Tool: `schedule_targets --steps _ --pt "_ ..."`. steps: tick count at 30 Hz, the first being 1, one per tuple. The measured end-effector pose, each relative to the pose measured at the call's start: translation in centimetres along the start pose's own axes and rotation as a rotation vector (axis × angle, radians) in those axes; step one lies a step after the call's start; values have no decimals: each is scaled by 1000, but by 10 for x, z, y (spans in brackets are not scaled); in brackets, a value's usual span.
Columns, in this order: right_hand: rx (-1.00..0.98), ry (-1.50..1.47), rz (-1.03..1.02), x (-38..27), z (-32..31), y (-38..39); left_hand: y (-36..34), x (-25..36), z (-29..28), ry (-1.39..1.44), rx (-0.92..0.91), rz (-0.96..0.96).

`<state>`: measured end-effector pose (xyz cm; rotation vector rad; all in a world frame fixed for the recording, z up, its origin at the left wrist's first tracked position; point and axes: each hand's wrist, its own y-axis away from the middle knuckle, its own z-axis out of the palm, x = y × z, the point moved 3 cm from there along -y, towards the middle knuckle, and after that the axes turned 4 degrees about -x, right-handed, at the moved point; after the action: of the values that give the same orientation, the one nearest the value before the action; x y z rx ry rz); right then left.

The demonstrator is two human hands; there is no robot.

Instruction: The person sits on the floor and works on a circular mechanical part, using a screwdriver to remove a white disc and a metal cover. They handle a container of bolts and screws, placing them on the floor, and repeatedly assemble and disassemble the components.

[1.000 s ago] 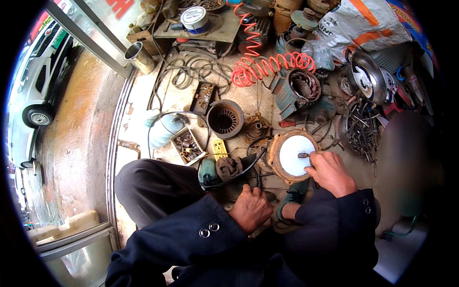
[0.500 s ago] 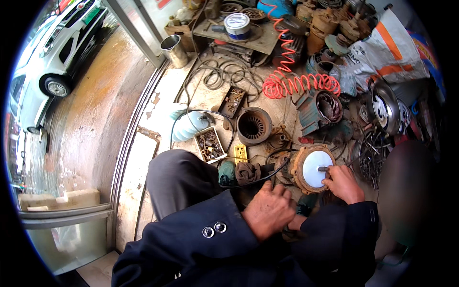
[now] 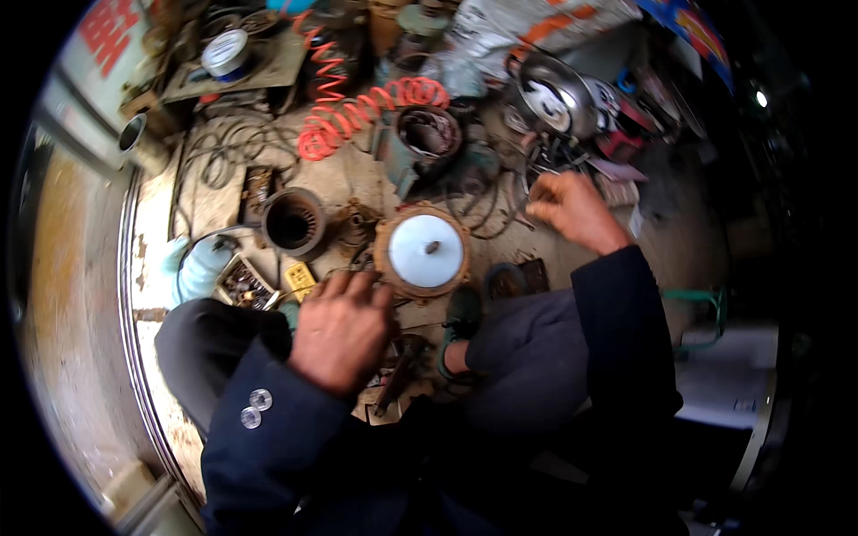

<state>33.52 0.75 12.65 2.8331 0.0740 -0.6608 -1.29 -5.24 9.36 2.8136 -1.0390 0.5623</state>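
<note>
A round, rusty motor or pump housing (image 3: 384,246) stands on the floor in front of me. A pale white disc (image 3: 420,259) covers its face, and a short shaft stub (image 3: 433,247) sticks out of the middle. My left hand (image 3: 344,335) hovers at the housing's near left, back up and fingers loosely bent; its fingertips are partly hidden and I see nothing held. Off to the right, my right hand (image 3: 576,210) is stretched out beside a heap of tools and metal bits (image 3: 559,156). Its fingers are half curled, with a gap at the thumb and nothing visible between them.
A hollow motor core (image 3: 295,223), a yellow socket block (image 3: 299,280) and a box of small parts (image 3: 243,284) lie left. Beyond are a green motor casing (image 3: 407,152), a red coiled hose (image 3: 375,107) and a steel pan (image 3: 576,94). My green shoe (image 3: 463,313) is near the housing.
My right hand has let go of the shaft stub and moved right, toward the tool heap. My left hand has separated from the right arm. The view has swung to the right.
</note>
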Motion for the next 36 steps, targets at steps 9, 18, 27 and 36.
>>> schedule_targets --steps 9,18,27,36 --pt "-42 -586 404 200 33 62 -23 17 40 32 -200 62" --pt "491 -705 928 372 322 156 -62 30 63 40 -323 20" --pt "434 -393 1148 351 367 149 -91 29 69 -44 -288 133" --pt "536 -451 1042 340 367 142 -72 30 66 46 -343 -62"
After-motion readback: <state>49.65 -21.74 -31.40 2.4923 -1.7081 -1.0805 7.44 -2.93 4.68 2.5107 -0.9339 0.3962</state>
